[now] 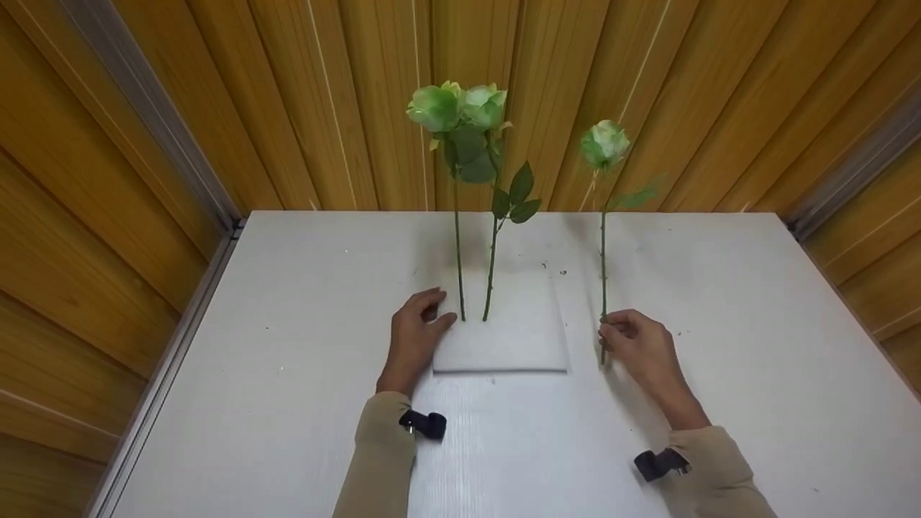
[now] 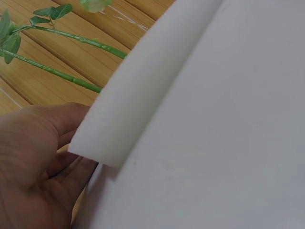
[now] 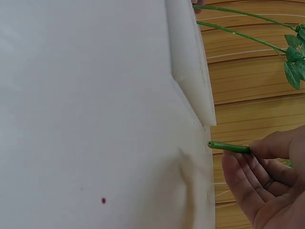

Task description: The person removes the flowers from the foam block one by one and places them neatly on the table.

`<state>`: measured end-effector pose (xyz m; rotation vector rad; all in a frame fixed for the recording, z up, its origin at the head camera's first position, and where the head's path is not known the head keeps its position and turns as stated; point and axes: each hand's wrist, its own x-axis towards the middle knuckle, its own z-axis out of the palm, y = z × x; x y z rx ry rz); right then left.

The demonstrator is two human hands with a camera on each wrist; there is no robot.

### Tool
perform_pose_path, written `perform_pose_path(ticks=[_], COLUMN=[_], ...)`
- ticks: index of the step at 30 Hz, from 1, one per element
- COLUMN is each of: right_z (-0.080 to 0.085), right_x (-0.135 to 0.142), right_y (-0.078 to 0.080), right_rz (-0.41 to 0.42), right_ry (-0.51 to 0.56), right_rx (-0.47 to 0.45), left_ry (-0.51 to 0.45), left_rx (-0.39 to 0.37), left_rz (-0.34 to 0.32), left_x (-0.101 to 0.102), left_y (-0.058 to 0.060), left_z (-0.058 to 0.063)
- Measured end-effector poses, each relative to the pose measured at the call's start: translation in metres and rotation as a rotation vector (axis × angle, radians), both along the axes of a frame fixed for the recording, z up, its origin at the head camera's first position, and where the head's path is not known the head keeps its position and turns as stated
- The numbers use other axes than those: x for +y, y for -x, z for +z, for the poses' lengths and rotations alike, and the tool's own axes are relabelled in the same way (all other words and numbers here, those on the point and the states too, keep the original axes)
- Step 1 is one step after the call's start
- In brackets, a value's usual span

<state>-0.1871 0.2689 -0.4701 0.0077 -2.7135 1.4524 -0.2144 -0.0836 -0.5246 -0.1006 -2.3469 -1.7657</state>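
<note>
A white foam block (image 1: 518,342) lies flat on the white table. Two green artificial roses, the left one (image 1: 434,109) and the right one (image 1: 484,108), stand upright in it near its left part. My left hand (image 1: 416,338) rests against the block's left side, thumb near the left stem; in the left wrist view its fingers touch the foam edge (image 2: 126,100). To the right of the block, my right hand (image 1: 646,351) pinches a third green rose (image 1: 605,145) low on its stem, thumb against fingertips. The cut stem end (image 3: 228,147) sticks out below the pinch, apart from the block.
The white table (image 1: 316,432) ends at a wood-patterned wall (image 1: 345,129) behind it. Similar panels with grey metal rails (image 1: 173,122) stand left and right. Small dark specks (image 1: 563,273) dot the tabletop behind the block. A black camera mount sits on each wrist.
</note>
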Motion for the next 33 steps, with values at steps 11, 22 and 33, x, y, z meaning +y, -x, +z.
perform_pose_path(ticks=[11,22,33], right_z=[-0.006,-0.011,-0.013], right_x=[0.001,0.001,0.0], right_y=[0.002,0.004,0.003], right_rz=[-0.008,0.004,0.005], right_ry=[-0.074,-0.006,-0.004], right_rx=[-0.063,-0.134,-0.175], left_ry=[0.005,-0.007,0.007], left_rx=[-0.006,0.002,-0.001], left_rz=[0.007,-0.009,-0.007], left_x=[0.0,-0.001,-0.001], left_y=[0.001,0.0,0.001], left_z=[-0.002,-0.002,-0.001])
